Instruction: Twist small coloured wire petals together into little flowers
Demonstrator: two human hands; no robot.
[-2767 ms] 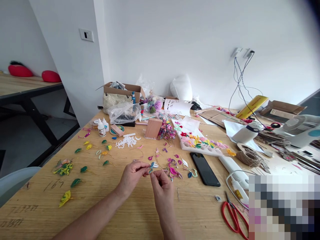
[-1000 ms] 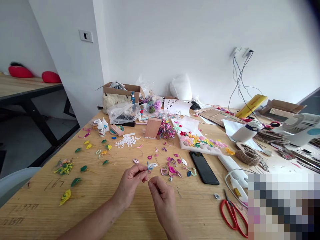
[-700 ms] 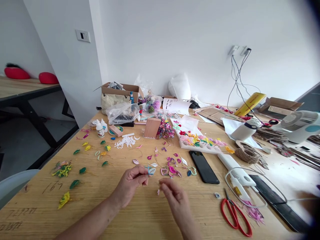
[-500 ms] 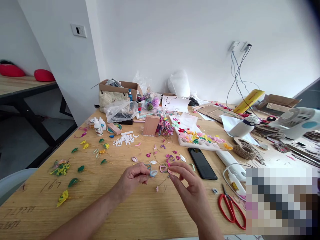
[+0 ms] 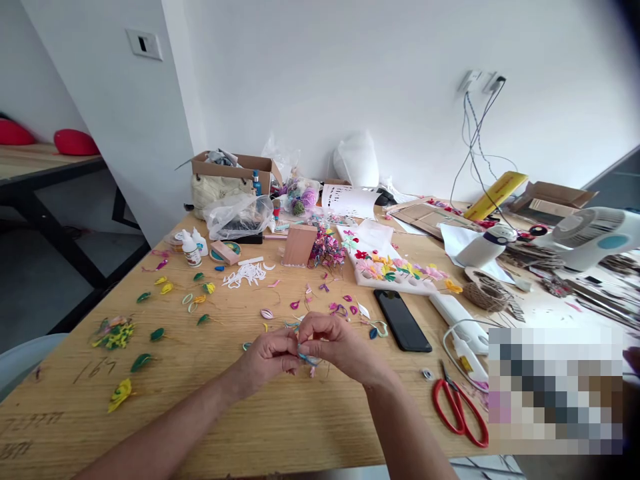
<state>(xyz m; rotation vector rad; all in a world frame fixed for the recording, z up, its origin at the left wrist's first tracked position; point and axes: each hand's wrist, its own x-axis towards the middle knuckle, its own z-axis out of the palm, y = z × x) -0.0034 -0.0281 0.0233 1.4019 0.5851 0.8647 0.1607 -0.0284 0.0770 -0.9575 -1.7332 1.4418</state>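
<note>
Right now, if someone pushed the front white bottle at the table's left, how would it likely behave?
The front bottle could well tip if pushed high, being upright and taller than wide. It looks like light plastic, though its fill level can't be seen. A push backward might knock the second bottle close behind it.

A plain white wall [image 5: 280,73] rises behind the wood-grained desk [image 5: 215,433], with sockets [image 5: 480,81] and dangling cables [image 5: 473,148] over on the right. To my left a white pillar [image 5: 110,87] carries a switch plate [image 5: 144,45]; past it I can see a second table [image 5: 30,160] on black legs [image 5: 47,230], over a grey floor [image 5: 35,287]. Soft light leaves a glare on the desk's right side.
</note>
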